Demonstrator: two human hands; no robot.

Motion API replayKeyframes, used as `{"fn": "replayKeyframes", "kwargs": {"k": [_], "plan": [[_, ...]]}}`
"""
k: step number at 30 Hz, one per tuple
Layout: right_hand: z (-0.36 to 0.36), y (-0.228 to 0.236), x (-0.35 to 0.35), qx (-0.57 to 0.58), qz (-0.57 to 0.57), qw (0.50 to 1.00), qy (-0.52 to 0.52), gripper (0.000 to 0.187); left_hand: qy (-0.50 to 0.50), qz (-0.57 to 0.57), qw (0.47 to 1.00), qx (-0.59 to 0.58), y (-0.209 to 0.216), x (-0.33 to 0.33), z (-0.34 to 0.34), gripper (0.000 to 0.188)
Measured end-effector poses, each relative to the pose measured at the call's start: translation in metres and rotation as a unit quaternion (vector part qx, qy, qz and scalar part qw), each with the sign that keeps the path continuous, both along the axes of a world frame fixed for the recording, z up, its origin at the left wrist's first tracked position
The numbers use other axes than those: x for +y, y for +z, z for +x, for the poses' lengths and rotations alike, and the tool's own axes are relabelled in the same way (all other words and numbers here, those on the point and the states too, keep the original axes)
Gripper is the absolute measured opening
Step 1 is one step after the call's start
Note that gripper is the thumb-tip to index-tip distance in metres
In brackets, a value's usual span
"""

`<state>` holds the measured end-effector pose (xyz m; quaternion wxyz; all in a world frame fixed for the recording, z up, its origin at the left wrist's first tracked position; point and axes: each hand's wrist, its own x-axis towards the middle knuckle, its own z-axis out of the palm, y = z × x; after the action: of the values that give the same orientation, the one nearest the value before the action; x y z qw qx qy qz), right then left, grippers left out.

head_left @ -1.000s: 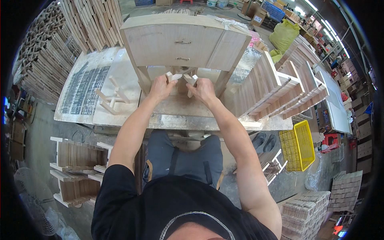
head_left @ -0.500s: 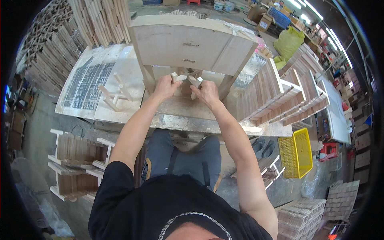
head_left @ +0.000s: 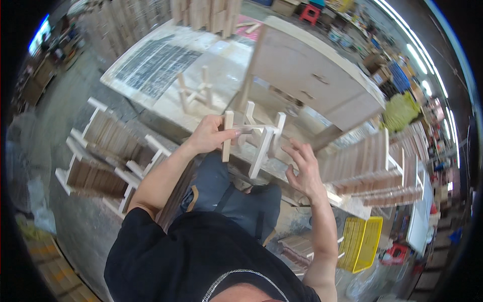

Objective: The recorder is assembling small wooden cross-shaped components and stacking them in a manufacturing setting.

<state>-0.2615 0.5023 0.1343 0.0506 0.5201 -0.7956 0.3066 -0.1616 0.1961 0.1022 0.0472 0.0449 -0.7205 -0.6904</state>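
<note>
My left hand (head_left: 207, 135) grips a small pale wooden leg frame (head_left: 261, 151) by its left side, fingers wrapped near one leg. Several square legs joined by crossbars make up the frame, which is held in the air above the table's front edge. Just right of the frame, my right hand (head_left: 304, 170) is apart from it, fingers spread and curved, holding nothing. A similar wooden leg frame (head_left: 196, 95) stands on the table to the left. Behind my hands rises a large pale wooden housing (head_left: 312, 75) with two small handles and an opening underneath.
Stacked wooden pieces stand at the table's right end (head_left: 359, 168) and on the floor at left (head_left: 103, 176). A yellow plastic basket (head_left: 361, 244) sits on the floor at right. Tall bundles of wood strips (head_left: 204, 15) stand at the table's back left.
The leg frame has come out from under the housing toward me in my left hand. My right hand has let go and moved right. The view has turned left.
</note>
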Motion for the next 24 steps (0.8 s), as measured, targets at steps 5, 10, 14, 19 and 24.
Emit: {"fn": "replayKeyframes", "kwargs": {"k": [5,10,14,19,24], "plan": [[0.008,0.004,-0.065,0.278,0.006,0.949,0.147,0.050,-0.007,0.151,0.982,-0.111,0.018,-0.051,0.039,0.026],[0.000,0.000,-0.154,0.129,-0.183,0.970,0.091,0.037,0.166,0.228,0.959,-0.016,-0.002,-0.123,0.061,0.040],[-0.050,-0.010,-0.242,-0.090,-0.133,0.987,-0.007,0.019,0.375,-0.255,0.891,0.023,-0.081,-0.148,0.030,0.061],[-0.098,-0.021,-0.309,-0.188,-0.117,0.974,0.036,0.023,0.350,-0.325,0.878,0.028,-0.119,-0.157,-0.010,0.044],[-0.123,-0.017,-0.316,-0.253,-0.092,0.962,0.049,0.024,0.316,-0.321,0.893,0.019,-0.109,-0.161,-0.009,0.017]]}}
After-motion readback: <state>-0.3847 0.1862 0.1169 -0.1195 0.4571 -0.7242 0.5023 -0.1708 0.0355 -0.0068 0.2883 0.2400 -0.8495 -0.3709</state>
